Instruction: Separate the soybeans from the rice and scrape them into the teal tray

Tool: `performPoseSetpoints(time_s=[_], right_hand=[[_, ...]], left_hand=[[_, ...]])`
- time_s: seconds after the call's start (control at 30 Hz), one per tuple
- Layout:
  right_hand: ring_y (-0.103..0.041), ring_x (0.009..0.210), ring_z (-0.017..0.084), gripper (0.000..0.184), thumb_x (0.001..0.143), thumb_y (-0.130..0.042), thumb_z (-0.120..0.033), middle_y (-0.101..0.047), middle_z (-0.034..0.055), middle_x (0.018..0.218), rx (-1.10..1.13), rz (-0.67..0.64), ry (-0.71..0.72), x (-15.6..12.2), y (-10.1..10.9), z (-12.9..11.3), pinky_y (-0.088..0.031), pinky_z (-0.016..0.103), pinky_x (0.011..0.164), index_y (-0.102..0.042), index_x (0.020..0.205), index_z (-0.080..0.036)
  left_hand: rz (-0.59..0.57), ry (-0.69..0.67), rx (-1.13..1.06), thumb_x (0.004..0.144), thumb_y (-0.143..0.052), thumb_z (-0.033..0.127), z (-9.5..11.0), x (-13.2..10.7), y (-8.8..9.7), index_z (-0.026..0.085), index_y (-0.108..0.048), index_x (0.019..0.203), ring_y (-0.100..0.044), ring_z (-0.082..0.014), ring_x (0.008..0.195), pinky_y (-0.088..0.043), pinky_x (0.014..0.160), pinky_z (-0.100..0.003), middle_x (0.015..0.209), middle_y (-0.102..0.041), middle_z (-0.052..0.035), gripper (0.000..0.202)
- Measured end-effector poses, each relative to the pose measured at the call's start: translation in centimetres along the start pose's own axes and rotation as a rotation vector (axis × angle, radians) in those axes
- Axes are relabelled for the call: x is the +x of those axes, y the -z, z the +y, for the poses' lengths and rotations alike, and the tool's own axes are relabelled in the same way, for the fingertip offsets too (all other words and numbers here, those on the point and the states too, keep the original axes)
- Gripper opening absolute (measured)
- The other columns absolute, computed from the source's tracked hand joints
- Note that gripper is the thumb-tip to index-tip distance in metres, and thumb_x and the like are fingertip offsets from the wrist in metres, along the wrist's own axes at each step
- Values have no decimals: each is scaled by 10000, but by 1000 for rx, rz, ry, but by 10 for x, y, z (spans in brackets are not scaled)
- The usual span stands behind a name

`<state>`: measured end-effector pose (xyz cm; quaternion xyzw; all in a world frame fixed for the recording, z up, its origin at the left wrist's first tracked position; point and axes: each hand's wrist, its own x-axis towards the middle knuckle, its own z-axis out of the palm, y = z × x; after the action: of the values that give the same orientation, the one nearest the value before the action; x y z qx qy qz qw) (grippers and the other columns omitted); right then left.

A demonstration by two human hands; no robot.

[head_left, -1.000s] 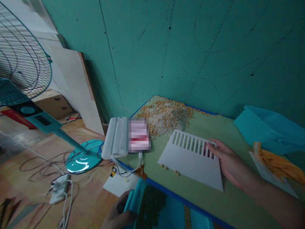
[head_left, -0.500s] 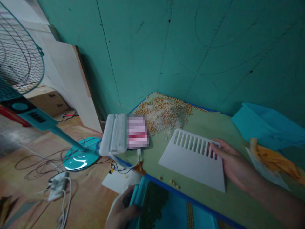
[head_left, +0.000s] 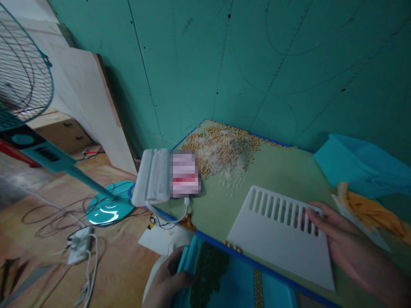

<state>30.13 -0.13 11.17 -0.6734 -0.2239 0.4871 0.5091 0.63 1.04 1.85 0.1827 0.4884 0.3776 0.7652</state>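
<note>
My right hand (head_left: 342,239) grips the slotted end of a white plastic scraper (head_left: 279,244), whose long edge lies close to the table's front rim. Several yellow beans (head_left: 233,247) sit by the scraper's left corner at that rim. Below the table edge, my left hand (head_left: 170,278) is closed around the left rim of a blue bin (head_left: 239,286). Inside the bin I see dark green bits (head_left: 208,271) and a narrow strip of yellow beans (head_left: 257,286). A heap of yellow beans and whitish grains (head_left: 224,147) covers the far corner of the green tabletop (head_left: 215,216).
A white device (head_left: 152,177) with a cable and a blurred-out screen stands at the table's left edge. On the right are a blue container (head_left: 359,164) and an orange cloth (head_left: 369,211). A fan (head_left: 48,149), cords and a power strip (head_left: 80,244) occupy the floor at left.
The scraper in my right hand has moved right and toward me, bringing the loose beans up to the table's front rim. My left hand stays on the bin.
</note>
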Motion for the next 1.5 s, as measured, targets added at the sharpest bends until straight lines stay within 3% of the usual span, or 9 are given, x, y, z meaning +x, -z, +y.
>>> performPoseSetpoints(time_s=[0.23, 0.43, 0.7, 0.83, 1.0, 1.17, 1.33, 1.5], right_hand=[[-657, 706, 214, 426, 506, -764, -401, -701, 15, 721, 11, 18, -37, -7, -1, 6, -513, 287, 609, -550, 841, -249], [-653, 617, 211, 433, 483, -775, -410, -689, 10, 669, 14, 53, -40, -9, -4, 6, -524, 301, 585, -541, 805, -241], [-652, 613, 202, 436, 487, -774, -403, -687, 3, 666, 8, 61, -99, -16, -3, 4, -517, 276, 554, -535, 821, -254], [-647, 614, 200, 420, 486, -771, -408, -682, -9, 668, -8, 50, -48, -11, -2, 3, -521, 290, 581, -535, 802, -264], [-644, 683, 223, 374, 534, -733, -419, -679, 2, 724, -19, 52, 57, 3, -13, -1, -517, 314, 575, -538, 809, -259], [-627, 643, 159, 333, 591, -725, -381, -663, -19, 698, 16, -25, 87, 10, -27, -1, -485, 240, 565, -527, 819, -240], [-614, 600, 135, 319, 624, -708, -386, -660, -18, 681, 0, -139, 24, 5, -33, 4, -462, 221, 544, -517, 824, -227], [-630, 603, 188, 349, 609, -702, -409, -668, 8, 686, -88, -109, 28, 0, -31, 5, -479, 287, 542, -517, 843, -228]], left_hand=[[-13, -41, -71, 376, -604, 34, -5, 4, 2, 247, -712, 597, -647, -174, 562, -435, 452, -203, 502, -684, 74, 325], [-14, -54, 7, 389, -589, 47, -5, 5, 6, 237, -714, 641, -657, -213, 647, -446, 501, -228, 499, -677, 55, 340], [-20, -38, -2, 387, -605, 60, -4, 7, 7, 226, -709, 656, -641, -220, 625, -424, 483, -249, 510, -685, 43, 333], [10, -60, 12, 388, -599, 49, -3, 6, 6, 217, -705, 637, -602, -192, 540, -410, 484, -253, 504, -682, 45, 319], [-6, -62, 52, 400, -598, 66, -3, 5, 7, 196, -707, 695, -625, -245, 669, -434, 568, -278, 527, -685, 20, 340], [-12, -53, 19, 407, -610, 54, -6, 6, 10, 205, -714, 681, -595, -191, 551, -408, 510, -253, 514, -682, 40, 330], [-24, -38, -31, 405, -617, 70, -3, 3, 11, 219, -709, 665, -647, -256, 696, -460, 644, -307, 524, -695, 27, 314], [14, -36, -23, 437, -601, 63, 0, -1, 8, 205, -699, 714, -648, -273, 791, -465, 685, -321, 562, -708, 14, 327]])
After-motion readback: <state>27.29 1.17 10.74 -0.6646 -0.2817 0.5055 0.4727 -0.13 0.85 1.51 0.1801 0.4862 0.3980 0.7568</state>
